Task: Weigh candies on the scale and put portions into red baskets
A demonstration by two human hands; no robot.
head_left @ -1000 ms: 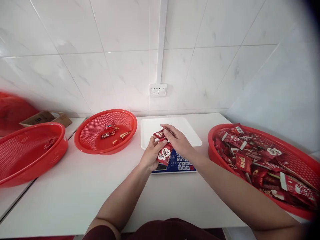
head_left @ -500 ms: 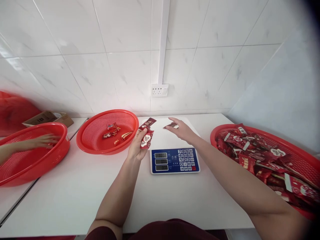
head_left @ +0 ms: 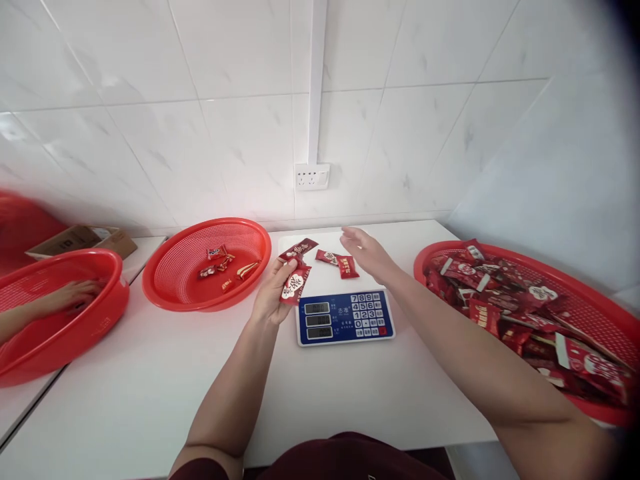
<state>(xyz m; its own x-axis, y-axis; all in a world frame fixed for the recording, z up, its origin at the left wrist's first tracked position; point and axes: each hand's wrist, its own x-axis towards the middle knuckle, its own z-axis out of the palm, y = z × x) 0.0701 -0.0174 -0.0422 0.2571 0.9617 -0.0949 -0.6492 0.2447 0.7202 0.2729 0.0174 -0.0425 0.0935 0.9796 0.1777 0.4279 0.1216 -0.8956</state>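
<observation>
My left hand grips two red snack packets just left of a white-topped scale with a blue keypad. Two more red packets lie on the scale's white pan. My right hand hovers open just right of those packets, fingers spread, holding nothing. A red basket heaped with several red packets stands to the right of my right arm.
A red mesh basket with a few small candies stands left of the scale. Farther left another person's hand reaches into a third red basket. A cardboard box sits by the tiled wall; a socket is above.
My hands came apart from together over the keypad. My right hand carried a packet to the pan and let go; two packets now lie there. Another person's hand entered the left basket.
</observation>
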